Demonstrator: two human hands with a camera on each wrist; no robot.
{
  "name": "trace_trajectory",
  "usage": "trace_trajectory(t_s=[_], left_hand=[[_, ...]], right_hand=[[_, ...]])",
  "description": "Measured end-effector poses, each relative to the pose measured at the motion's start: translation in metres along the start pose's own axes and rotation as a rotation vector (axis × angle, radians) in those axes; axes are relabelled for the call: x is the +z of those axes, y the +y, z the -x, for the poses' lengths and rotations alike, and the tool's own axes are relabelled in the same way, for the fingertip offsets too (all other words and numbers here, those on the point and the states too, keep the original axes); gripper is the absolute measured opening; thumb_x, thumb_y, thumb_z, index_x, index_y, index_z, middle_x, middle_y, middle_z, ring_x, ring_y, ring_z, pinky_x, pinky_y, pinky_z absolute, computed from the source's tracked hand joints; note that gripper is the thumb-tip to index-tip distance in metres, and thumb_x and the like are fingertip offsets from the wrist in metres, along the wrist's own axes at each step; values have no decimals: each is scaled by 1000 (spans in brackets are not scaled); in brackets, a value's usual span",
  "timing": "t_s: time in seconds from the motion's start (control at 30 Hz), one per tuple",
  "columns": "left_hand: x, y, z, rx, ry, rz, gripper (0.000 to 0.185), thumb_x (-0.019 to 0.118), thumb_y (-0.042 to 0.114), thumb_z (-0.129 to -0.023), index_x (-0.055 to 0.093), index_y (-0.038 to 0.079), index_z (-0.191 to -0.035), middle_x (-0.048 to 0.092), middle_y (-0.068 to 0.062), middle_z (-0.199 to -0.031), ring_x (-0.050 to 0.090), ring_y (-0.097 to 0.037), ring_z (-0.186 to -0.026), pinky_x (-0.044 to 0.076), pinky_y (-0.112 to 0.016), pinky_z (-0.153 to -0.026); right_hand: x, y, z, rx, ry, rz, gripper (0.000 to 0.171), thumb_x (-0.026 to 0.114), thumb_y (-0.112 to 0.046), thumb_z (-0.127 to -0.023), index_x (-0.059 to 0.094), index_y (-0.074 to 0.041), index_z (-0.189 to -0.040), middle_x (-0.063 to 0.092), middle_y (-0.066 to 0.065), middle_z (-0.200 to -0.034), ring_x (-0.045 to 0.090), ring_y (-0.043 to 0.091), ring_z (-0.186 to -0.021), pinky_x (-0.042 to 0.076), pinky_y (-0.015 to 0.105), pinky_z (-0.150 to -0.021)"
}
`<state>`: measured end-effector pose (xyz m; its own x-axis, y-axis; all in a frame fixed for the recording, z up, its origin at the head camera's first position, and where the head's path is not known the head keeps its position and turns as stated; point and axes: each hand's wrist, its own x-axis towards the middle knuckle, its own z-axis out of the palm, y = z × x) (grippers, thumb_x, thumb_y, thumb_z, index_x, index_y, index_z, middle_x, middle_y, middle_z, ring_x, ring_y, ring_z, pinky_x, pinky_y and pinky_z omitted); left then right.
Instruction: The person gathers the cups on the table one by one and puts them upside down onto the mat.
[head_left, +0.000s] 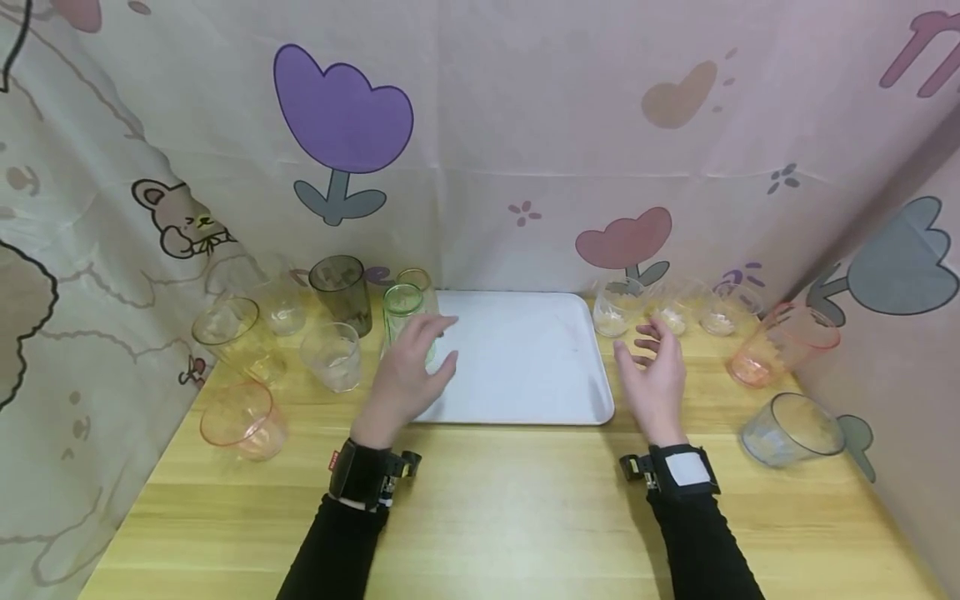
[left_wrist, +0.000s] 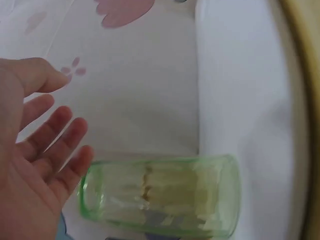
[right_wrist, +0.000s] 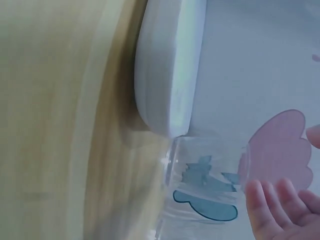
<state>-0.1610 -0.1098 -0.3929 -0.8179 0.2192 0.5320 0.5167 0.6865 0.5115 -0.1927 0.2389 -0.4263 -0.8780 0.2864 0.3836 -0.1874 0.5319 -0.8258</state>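
Note:
My left hand [head_left: 407,371] hovers over the left end of a white tray [head_left: 517,367], its fingers loosely bent and holding nothing. Right by it stands a green-tinted drinking glass [head_left: 401,302], partly hidden by the hand; in the left wrist view the fingertips overlap the rim of this glass [left_wrist: 190,195]. Behind it shows a glass with an amber rim [head_left: 422,287]. To the right of the tray, my right hand [head_left: 656,379] is raised with fingers apart and nothing in it. The nearest thing to it is a clear glass [right_wrist: 205,175] beside the tray's corner.
On the left stand a dark grey glass [head_left: 345,296], a small clear glass [head_left: 333,358], a yellow glass [head_left: 243,342] and an orange glass [head_left: 251,429]. On the right are more clear glasses [head_left: 720,317], an orange glass [head_left: 776,350] and a bluish-grey glass [head_left: 787,433]. A patterned curtain [head_left: 487,125] hangs behind.

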Motion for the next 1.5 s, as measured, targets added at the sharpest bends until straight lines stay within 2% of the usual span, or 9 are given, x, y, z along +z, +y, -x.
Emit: trace_trajectory(t_s=[0.07, 0.13, 0.27, 0.43, 0.63, 0.87, 1.03, 1.17, 1.5], left_hand=[[7, 1, 3, 13, -37, -4, 48, 73, 13, -94, 60, 8, -140, 61, -11, -133, 64, -25, -111, 60, -38, -85], [13, 2, 6, 25, -77, -6, 46, 73, 12, -94, 62, 7, -138, 62, -10, -130, 65, -24, -109, 60, -36, -84], [23, 5, 10, 22, -172, -5, 43, 74, 13, -94, 64, 10, -136, 65, -5, -123, 65, -19, -103, 59, -31, -79], [31, 11, 12, -7, -321, -28, 40, 75, 21, -95, 67, 15, -133, 65, 2, -114, 65, -13, -97, 56, -26, -74], [39, 16, 15, -25, -470, -46, 34, 76, 27, -94, 72, 15, -126, 65, 3, -113, 64, -14, -98, 56, -30, -79], [47, 17, 20, -115, -624, -79, 28, 79, 31, -93, 76, 19, -118, 64, 6, -107, 59, -11, -95, 54, -30, -82], [52, 16, 23, -135, -649, -65, 19, 78, 26, -94, 77, 19, -111, 61, 8, -97, 58, -9, -87, 52, -27, -77], [52, 16, 24, -121, -643, -62, 11, 75, 20, -96, 79, 19, -106, 60, 8, -95, 57, -9, -84, 52, -27, -75], [51, 16, 25, -101, -625, -65, 11, 70, 15, -99, 80, 17, -105, 62, 6, -95, 58, -10, -85, 54, -30, -78]], right_hand=[[2, 2, -4, 18, 8, -7, 67, 70, -16, -97, 38, 1, -154, 53, 18, -142, 56, 33, -125, 52, 48, -101], [5, 4, -8, 37, 10, -5, 72, 72, -18, -97, 35, 1, -156, 49, 19, -146, 53, 34, -129, 49, 53, -104], [10, 8, -16, 71, 4, -21, 85, 75, -18, -93, 25, -1, -160, 43, 20, -152, 46, 37, -136, 43, 54, -111], [14, 13, -27, 122, -22, -46, 95, 78, -17, -90, 18, 1, -162, 37, 21, -157, 39, 38, -141, 38, 54, -115], [16, 18, -40, 230, -93, -49, 103, 78, -25, -92, 9, -4, -165, 28, 22, -164, 33, 41, -147, 36, 53, -119], [21, 20, -47, 303, -147, -58, 108, 77, -28, -93, 1, -8, -166, 22, 19, -168, 31, 40, -149, 38, 53, -118], [25, 20, -54, 304, -144, -59, 108, 78, -29, -92, 2, -6, -166, 20, 21, -168, 30, 41, -149, 37, 53, -119], [28, 21, -59, 308, -130, -54, 105, 77, -27, -91, 6, -5, -165, 21, 23, -167, 31, 43, -148, 36, 53, -119], [33, 22, -71, 405, -165, -87, 107, 77, -30, -92, 3, -9, -166, 14, 19, -170, 24, 41, -153, 35, 50, -121]])
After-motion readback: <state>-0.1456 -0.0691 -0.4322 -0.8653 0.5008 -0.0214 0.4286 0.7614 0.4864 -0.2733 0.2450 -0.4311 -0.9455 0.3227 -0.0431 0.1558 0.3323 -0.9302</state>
